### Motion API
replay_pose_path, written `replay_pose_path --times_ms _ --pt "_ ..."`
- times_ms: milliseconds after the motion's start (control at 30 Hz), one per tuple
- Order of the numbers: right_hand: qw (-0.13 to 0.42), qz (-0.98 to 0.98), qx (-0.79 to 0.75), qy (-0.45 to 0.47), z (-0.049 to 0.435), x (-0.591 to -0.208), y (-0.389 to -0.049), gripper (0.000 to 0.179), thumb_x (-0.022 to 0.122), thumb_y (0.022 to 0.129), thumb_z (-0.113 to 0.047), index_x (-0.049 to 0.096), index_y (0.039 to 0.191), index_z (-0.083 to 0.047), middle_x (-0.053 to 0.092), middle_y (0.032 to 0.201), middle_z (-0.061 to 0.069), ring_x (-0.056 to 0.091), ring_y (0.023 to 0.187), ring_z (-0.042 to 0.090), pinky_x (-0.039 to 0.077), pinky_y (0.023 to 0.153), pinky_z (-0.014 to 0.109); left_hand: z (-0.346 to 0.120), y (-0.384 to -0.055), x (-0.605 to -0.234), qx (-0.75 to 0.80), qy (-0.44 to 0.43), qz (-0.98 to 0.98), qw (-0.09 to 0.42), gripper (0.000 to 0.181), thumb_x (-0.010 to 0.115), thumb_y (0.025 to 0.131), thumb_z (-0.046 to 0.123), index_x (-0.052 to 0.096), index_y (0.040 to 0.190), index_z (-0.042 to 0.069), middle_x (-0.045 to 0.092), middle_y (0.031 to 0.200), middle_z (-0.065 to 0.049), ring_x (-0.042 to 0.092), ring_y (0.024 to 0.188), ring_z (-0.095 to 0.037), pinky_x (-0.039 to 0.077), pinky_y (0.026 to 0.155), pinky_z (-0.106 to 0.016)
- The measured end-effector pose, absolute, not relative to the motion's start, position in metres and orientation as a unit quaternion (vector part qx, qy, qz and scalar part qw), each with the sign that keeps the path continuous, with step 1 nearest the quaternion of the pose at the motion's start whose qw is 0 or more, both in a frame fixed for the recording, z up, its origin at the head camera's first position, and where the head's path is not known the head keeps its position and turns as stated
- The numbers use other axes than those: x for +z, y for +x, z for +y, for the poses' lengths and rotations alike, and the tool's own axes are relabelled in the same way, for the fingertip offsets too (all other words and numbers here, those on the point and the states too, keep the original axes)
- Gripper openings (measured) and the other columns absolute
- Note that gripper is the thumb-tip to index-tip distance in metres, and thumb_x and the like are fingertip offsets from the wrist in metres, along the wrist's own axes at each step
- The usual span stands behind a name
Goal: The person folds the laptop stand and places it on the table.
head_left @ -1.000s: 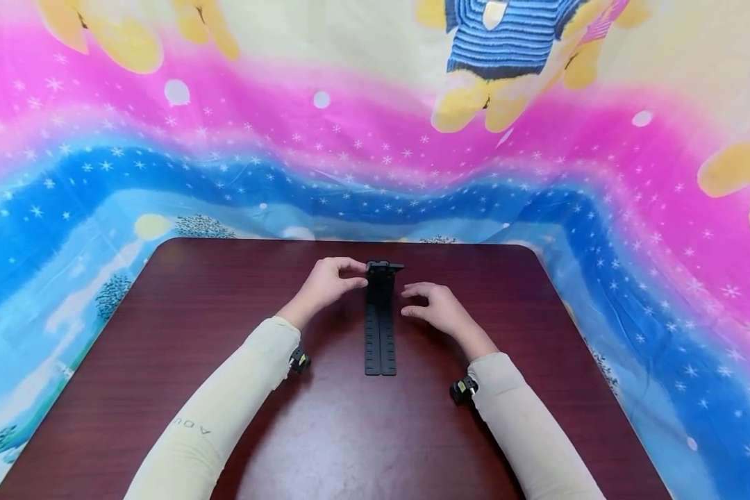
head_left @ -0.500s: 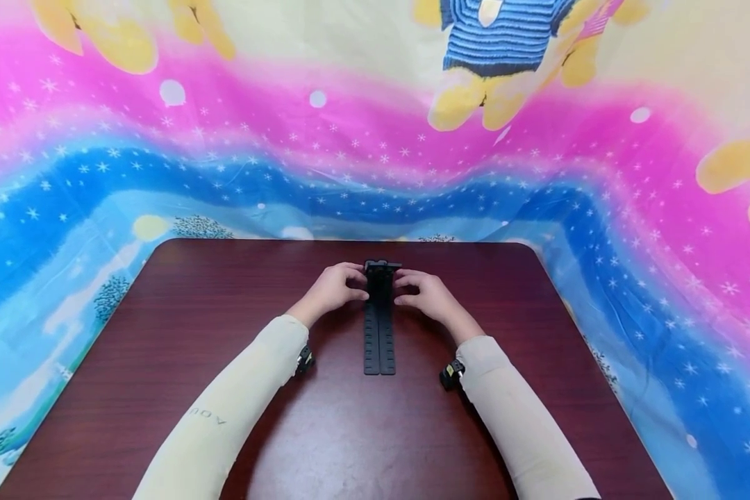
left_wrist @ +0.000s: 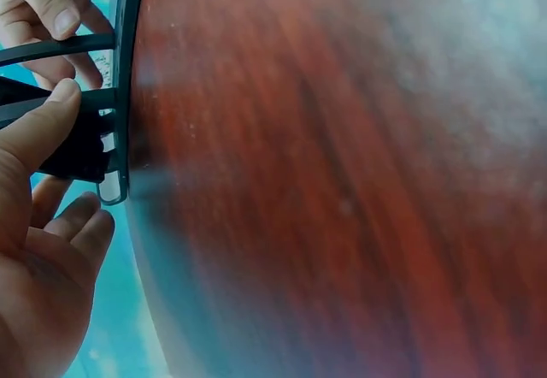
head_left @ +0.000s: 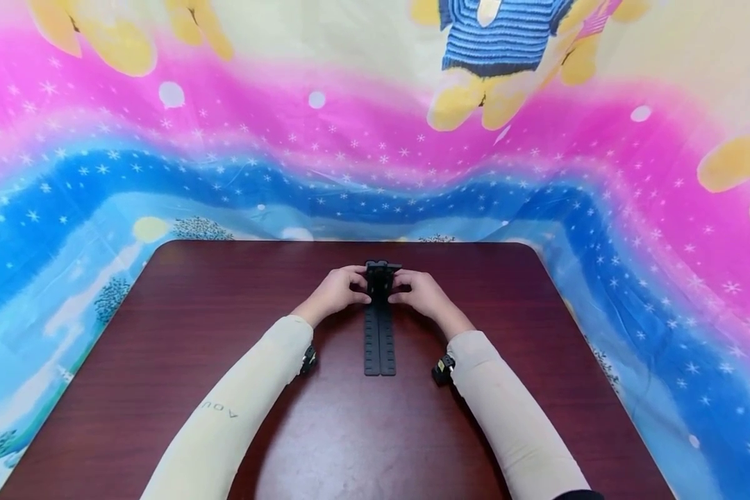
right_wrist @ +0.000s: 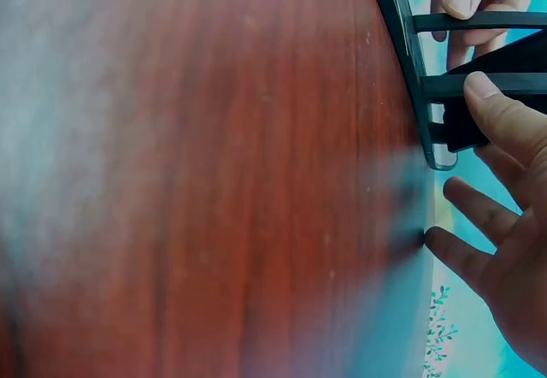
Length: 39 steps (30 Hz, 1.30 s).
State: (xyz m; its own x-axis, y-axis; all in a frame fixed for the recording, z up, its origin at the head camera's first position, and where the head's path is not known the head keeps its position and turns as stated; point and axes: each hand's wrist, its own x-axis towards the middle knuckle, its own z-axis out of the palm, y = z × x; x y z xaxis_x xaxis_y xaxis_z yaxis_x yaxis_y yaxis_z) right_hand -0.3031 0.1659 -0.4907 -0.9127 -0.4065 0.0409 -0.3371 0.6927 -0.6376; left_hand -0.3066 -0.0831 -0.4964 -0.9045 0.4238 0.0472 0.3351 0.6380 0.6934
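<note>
A black folding stand (head_left: 380, 344) stands in the middle of the table, its two slotted base strips lying side by side toward me. At its far end rises an upright part (head_left: 379, 281) with a small plate on top. My left hand (head_left: 336, 289) holds this upright from the left, thumb and fingers pinching one black bar (left_wrist: 98, 98) in the left wrist view. From the right, my right hand (head_left: 421, 290) pinches the matching bar (right_wrist: 436, 87), its lower fingers spread loose. The inner side of the upright is dark and hard to make out.
The dark red wooden table (head_left: 194, 333) has rounded far corners. A patterned cloth (head_left: 375, 139) in pink and blue hangs behind it and around its sides. Small black cameras (head_left: 442, 370) sit at both wrists.
My right hand has moved left from beside the stand and now grips its right side. The left hand has slid slightly lower on the upright. The stand's base has stayed in place.
</note>
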Motion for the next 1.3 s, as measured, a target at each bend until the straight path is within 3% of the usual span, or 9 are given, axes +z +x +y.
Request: replay_pose_path --times_ms 267,667,1033,1300 --pt "0.04 0.92 -0.333 -0.203 0.162 -0.4958 -0.3031 0.005 0.083 0.088 -0.021 0.079 0.086 -0.018 0.059 0.147 0.01 0.047 0.145 0.027 0.044 0.114 0.048 -0.082 -0.3056 -0.4994 0.397 0.196 0.895 0.056 0.005 0.083 0.088 0.023 0.08 0.088 0.019 0.052 0.154 -0.004 0.044 0.146 -0.027 0.043 0.115 -0.045" --pt "0.053 0.925 -0.323 -0.193 0.1608 -0.4897 -0.3024 0.005 0.082 0.088 -0.024 0.083 0.091 -0.019 0.059 0.147 0.01 0.048 0.143 0.027 0.045 0.113 0.048 -0.0824 -0.3061 -0.492 0.375 0.214 0.901 0.051 0.004 0.083 0.088 0.021 0.081 0.086 0.019 0.055 0.151 -0.008 0.047 0.144 -0.026 0.044 0.115 -0.044" --pt "0.033 0.928 -0.327 -0.174 0.1588 -0.4884 -0.3043 0.008 0.078 0.092 -0.026 0.085 0.094 -0.021 0.065 0.14 0.007 0.056 0.136 0.023 0.048 0.11 0.046 -0.0795 -0.3099 -0.4943 0.39 0.205 0.898 0.015 0.007 0.081 0.09 0.019 0.084 0.091 0.013 0.067 0.137 -0.009 0.059 0.133 -0.022 0.05 0.108 -0.038" --pt "0.015 0.925 -0.342 -0.165 0.1558 -0.4898 -0.3098 0.013 0.076 0.095 -0.026 0.083 0.085 -0.021 0.072 0.128 0.006 0.061 0.13 0.021 0.051 0.107 0.043 -0.079 -0.3129 -0.4983 0.431 0.159 0.888 0.005 0.012 0.08 0.091 0.02 0.084 0.1 0.014 0.07 0.131 -0.003 0.061 0.128 -0.02 0.052 0.105 -0.037"
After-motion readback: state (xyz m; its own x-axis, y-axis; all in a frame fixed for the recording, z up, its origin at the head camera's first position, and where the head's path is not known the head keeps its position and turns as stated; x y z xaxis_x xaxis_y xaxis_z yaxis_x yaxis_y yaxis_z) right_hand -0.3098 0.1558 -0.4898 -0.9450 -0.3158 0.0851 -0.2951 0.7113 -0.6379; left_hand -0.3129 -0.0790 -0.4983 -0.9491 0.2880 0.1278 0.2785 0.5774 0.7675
